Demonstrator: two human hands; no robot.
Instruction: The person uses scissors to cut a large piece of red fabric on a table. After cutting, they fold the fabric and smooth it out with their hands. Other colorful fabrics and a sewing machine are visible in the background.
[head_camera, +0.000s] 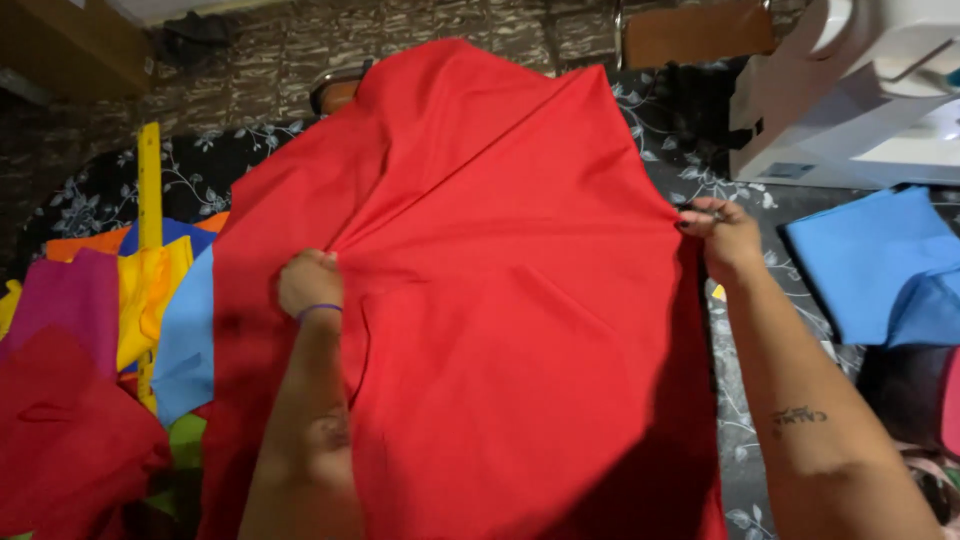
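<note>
Both hands grip one large red cloth (500, 300) that fills the middle of the view. At nine o'clock of the cloth's centre the left hand (310, 282) is balled up, fingers bunching a fold of the red fabric so that creases fan out from it; a thin purple band circles its wrist. At three o'clock the right hand (722, 235) pinches the cloth's right edge between fingertips, wrist bent, forearm running down to five o'clock. The two forearms come up from six o'clock, well apart, with the fabric stretched between them.

One yellow ruler (149, 200) stands along the pile at nine o'clock. Beside it lies a heap of coloured cloth pieces (110, 330): magenta, yellow, orange, light blue, green and another red, overlapping. One stack of folded blue cloth (875, 265) lies at three o'clock, just beyond the right hand. One white sewing machine (850, 90) sits at one o'clock. A floral black table cover (740, 400) shows in a narrow strip between the red edge and the blue stack.
</note>
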